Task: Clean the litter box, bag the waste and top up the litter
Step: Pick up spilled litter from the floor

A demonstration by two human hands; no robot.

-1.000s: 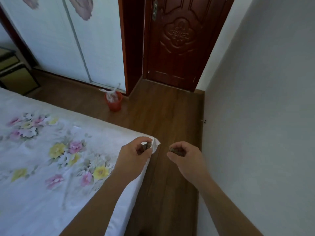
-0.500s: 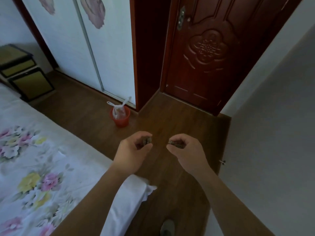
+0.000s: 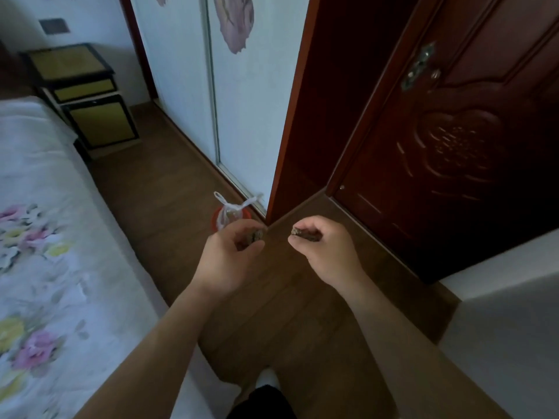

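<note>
white cotton bedsheet (image 3: 45, 237) with pink and yellow flowers fills the left edge of my feed, a little blurred. upper left, a dark-framed nightstand (image 3: 90, 95) with yellowish panels stands beside the bed, against the wall. brown wooden floor (image 3: 169, 207) runs up the middle of the frame. top centre, i've got pale wardrobe doors (image 3: 251, 116) with a purple flower print.

at the foot of those doors, near frame centre, sits the red bin (image 3: 215, 220). a white plastic bag (image 3: 227, 211) is in it, handles poking up. from this angle the bin's near side is hidden behind the left fingers.

now the hands, both raised over the floor at centre frame, close together but not touching. left hand (image 3: 225, 261): fingers curled in, thumb pinching a small clump (image 3: 257, 235) of grey-brown waste that peeks out at the fingertips. right hand (image 3: 326, 252): same grip, fingers and thumb holding a longer clump (image 3: 305, 234), dark and crumbly.

upper right, a dark red carved door (image 3: 453, 146) with a metal handle (image 3: 419, 68) near the top. lower right, plain white wall (image 3: 514, 343).
</note>
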